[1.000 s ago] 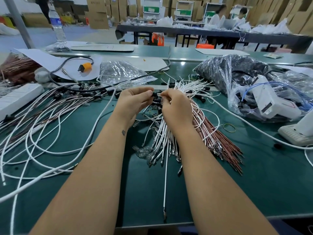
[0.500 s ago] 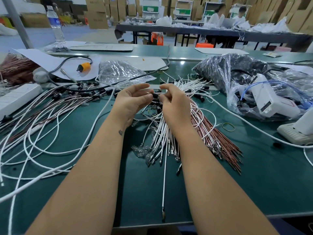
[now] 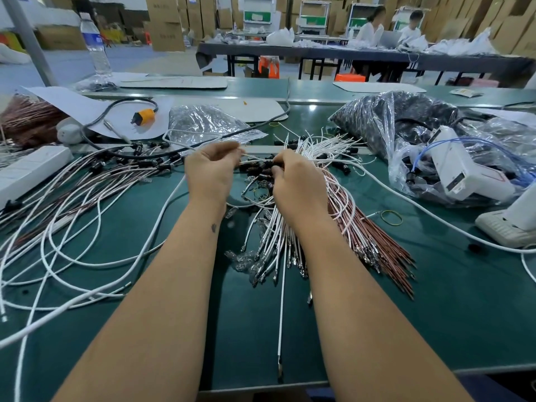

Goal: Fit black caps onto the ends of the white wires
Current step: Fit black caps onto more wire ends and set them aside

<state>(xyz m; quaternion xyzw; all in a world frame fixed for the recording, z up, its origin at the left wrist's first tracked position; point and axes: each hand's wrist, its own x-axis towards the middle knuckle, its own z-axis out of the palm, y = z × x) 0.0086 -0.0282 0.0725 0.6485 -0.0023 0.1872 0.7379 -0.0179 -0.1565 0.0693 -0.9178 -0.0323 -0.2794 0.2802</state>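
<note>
Two hands meet over the middle of the green table (image 3: 435, 314). Left hand (image 3: 211, 172) has its fingers curled, fingertips pinching a thin white wire (image 3: 252, 156) that runs across to the right hand (image 3: 298, 181). Right hand is curled over a cluster of black caps (image 3: 258, 166) — fingers closed on one cap or on the wire end, I cannot tell which, the contact being hidden by the knuckles. Bundle of white wires (image 3: 278, 236) lies under the right wrist, fanning toward the far edge. Copper-coloured wires (image 3: 374, 242) lie just beside it, to the right. More white wires already capped spread to the left (image 3: 95, 181). Bag of black parts (image 3: 385, 117) at far right — water bottle (image 3: 95, 47) at far left.
</note>
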